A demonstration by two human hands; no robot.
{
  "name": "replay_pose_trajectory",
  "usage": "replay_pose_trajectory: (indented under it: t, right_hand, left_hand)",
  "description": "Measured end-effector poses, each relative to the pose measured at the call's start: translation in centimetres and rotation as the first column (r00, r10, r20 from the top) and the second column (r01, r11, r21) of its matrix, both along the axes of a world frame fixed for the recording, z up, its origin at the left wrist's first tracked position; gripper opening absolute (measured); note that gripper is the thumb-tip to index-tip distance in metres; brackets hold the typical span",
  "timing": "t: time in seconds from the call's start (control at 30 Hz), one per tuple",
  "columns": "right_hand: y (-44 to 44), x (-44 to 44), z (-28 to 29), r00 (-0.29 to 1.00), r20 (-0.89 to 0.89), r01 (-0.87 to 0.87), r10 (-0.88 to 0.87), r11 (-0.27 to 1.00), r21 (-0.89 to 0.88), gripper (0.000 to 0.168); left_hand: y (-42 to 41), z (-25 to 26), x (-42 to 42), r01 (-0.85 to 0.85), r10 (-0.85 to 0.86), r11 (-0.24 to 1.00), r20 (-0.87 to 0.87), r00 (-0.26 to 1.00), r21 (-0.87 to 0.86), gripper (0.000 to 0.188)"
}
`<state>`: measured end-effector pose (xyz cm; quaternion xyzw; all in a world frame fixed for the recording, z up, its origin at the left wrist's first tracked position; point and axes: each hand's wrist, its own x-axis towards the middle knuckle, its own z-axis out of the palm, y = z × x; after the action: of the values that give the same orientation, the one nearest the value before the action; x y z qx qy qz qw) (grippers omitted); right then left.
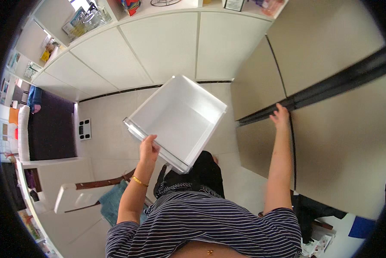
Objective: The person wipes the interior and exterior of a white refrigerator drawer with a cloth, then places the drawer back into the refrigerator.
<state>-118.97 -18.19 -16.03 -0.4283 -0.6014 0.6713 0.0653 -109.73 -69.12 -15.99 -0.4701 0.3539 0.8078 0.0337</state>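
My left hand [149, 148] grips the clear front edge of a white plastic refrigerator drawer [180, 113], which is tilted in front of me and looks empty inside. To the right, my right hand [280, 115] reaches out to the dark handle groove of a large beige refrigerator [338, 129], its fingers apart and near the gap between the doors. Whether the fingertips touch the door edge is hard to tell. The refrigerator doors look closed.
White cabinets [167, 48] with open shelves above line the far side. A bathroom scale [85, 129] lies on the tiled floor at the left. A white chair [80, 197] with a blue-green cloth [112, 200] is close at my left. Another person's hand [36, 108] shows at the far left.
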Motion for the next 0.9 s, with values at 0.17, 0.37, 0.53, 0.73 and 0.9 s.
replay_pose_trajectory:
  t: [0.17,0.37,0.53,0.73,0.9]
  right_hand:
    - [2.8,-5.6,-2.5,0.974,0.052,0.216,-0.218,0.975,0.051,0.061]
    - [1.9,-7.5,-3.3,0.918,0.086,0.35,-0.388,0.892,0.286,0.06]
    - [3.5,-6.0,-6.4,0.882,0.023,0.403,-0.47,0.78,0.478,0.06]
    - [-5.5,-6.4,-8.6,0.937,0.063,0.201,-0.343,0.679,0.707,0.042]
    - [-16.6,-15.1,-9.1,0.939,-0.212,0.343,-0.271,0.777,0.527,0.031]
  left_hand:
    - [-1.7,-1.6,-8.0,0.116,-0.114,0.985,0.028,0.993,-0.125,0.025]
    - [-3.0,-1.3,-14.0,0.191,-0.185,0.959,0.045,0.982,-0.211,0.024]
    - [-4.5,0.1,-16.7,0.253,-0.22,0.934,0.151,0.964,-0.252,0.022]
    - [-6.4,0.0,-17.1,0.246,-0.187,0.915,0.203,0.961,-0.32,0.021]
    - [-9.5,-2.0,-17.7,0.271,-0.232,0.916,0.161,0.959,-0.297,0.021]
